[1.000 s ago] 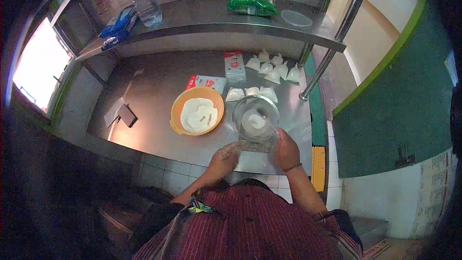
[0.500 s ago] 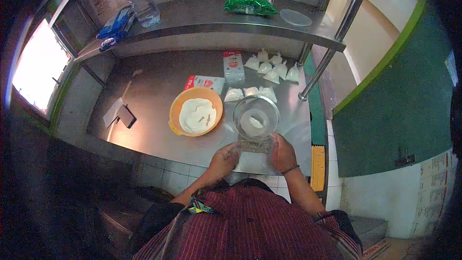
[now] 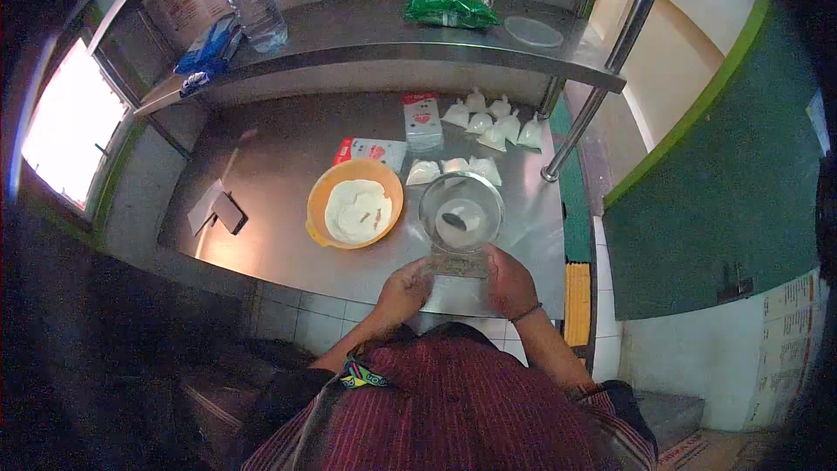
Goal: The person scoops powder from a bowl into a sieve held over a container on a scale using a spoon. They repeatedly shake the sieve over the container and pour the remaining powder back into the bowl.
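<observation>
A round steel bowl [image 3: 493,196] rests on a kitchen scale [image 3: 460,265] near the table's front edge. In the bowl are white powder and a small dark shape that I cannot make out. My left hand [image 3: 406,288] is closed at the scale's left side. On its right side, my right hand [image 3: 511,283] has its fingers closed against the edge. Part of the fingers of both hands is hidden. To the left, an orange bowl [image 3: 319,201] holds white powder with a few small brownish marks. Tied small bags of white powder [image 3: 425,173] lie behind the steel bowl.
More tied bags [image 3: 493,138] stand at the back right. Two red-and-white packs [image 3: 375,153] lie behind the orange bowl, and a phone-like dark object [image 3: 229,212] is at left. The overhead shelf [image 3: 366,42] carries a green packet [image 3: 451,10], a clear bottle [image 3: 253,4] and a lid [image 3: 534,32].
My right hand's fingertips have come down from the steel bowl's rim to the scale's side. Inside the bowl, the white patch seen before now appears with a dark shape.
</observation>
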Demonstrator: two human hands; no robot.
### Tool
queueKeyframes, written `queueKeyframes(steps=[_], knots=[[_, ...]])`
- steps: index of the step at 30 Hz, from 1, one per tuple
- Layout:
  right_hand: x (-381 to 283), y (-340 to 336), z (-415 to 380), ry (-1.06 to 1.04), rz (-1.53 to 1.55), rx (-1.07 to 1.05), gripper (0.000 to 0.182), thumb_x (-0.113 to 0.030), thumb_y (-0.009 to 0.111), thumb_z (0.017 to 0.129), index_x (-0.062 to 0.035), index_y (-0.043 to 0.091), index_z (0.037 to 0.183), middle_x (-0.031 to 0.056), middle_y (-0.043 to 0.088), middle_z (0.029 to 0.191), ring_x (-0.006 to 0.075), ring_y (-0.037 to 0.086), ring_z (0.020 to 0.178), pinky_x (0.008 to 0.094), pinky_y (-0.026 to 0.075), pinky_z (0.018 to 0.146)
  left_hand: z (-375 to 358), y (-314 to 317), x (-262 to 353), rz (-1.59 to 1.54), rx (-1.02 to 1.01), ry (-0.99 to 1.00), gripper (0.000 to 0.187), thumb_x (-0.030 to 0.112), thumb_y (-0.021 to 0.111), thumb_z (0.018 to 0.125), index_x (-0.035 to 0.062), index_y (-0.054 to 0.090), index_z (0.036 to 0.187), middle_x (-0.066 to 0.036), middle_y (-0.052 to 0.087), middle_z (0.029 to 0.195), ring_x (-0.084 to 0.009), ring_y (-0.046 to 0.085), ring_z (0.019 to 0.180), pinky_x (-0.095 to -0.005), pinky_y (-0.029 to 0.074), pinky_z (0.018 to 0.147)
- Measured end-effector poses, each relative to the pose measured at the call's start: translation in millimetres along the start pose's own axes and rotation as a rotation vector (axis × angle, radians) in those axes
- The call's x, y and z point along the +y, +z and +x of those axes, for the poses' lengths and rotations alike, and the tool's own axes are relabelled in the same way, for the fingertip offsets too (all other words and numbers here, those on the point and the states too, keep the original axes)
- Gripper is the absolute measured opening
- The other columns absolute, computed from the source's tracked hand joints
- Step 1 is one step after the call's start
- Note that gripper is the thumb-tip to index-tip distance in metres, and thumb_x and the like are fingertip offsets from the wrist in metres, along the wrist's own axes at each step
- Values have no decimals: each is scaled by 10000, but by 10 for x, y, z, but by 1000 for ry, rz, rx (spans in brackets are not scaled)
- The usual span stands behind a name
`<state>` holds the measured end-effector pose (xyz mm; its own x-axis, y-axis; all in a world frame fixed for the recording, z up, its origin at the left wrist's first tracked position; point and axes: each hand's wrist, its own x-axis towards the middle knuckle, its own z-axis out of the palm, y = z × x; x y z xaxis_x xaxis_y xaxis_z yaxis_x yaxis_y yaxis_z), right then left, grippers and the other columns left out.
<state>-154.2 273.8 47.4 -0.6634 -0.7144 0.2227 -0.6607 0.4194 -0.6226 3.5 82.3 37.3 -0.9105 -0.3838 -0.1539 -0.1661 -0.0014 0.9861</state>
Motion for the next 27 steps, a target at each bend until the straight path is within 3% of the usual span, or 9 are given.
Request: queueKeyframes(steps=[9,15,18,20,21,23,27], knots=[[-36,25,45,77,2,-4,390,-78,478,927,-41,571,1303,247,680,1140,417,667,1024,519,537,897,-71,-49,20,-64,-13,-136,387,91,576,1003,51,572,1388,58,564,716,-35,457,585,-220,375,527],[-4,53,65,86,-47,7,386,-93,489,929,-38,569,1303,245,689,1116,410,668,1030,526,535,895,-50,-80,-232,-54,37,-50,364,134,599,1000,34,602,1350,4,618,764,-70,519,624,-253,437,560],[-52,80,32,80,4,20,386,-101,492,929,-47,569,1304,238,694,1112,408,666,1040,523,534,906,-76,-87,-220,164,50,11,366,134,593,1003,30,598,1354,0,630,781,-67,526,642,-251,449,582],[-108,72,7,161,-20,-79,325,-180,414,1037,-38,577,1280,237,675,1154,413,650,1069,494,513,929,-102,-70,-161,-14,17,-50,373,141,590,1008,35,589,1366,7,630,791,-55,533,674,-240,450,605],[-88,81,9,161,-20,-78,325,-180,414,1037,-38,577,1280,237,675,1154,413,650,1069,494,513,929,-104,-78,-145,-14,17,-49,373,141,590,1008,35,589,1366,7,630,791,-55,533,674,-240,450,605],[-18,101,28,174,-4,-23,330,-188,404,1044,-41,580,1281,237,675,1159,417,647,1075,495,510,936,-102,-96,-118,-28,-29,-142,381,155,584,1015,44,578,1379,10,621,769,-50,535,675,-240,449,604],[-36,40,98,120,12,129,334,-196,400,1047,-41,583,1280,236,673,1170,419,641,1091,489,508,940,-138,-76,-42,-7,-5,-90,381,136,576,1017,55,568,1389,22,595,730,-48,513,632,-240,433,571]])
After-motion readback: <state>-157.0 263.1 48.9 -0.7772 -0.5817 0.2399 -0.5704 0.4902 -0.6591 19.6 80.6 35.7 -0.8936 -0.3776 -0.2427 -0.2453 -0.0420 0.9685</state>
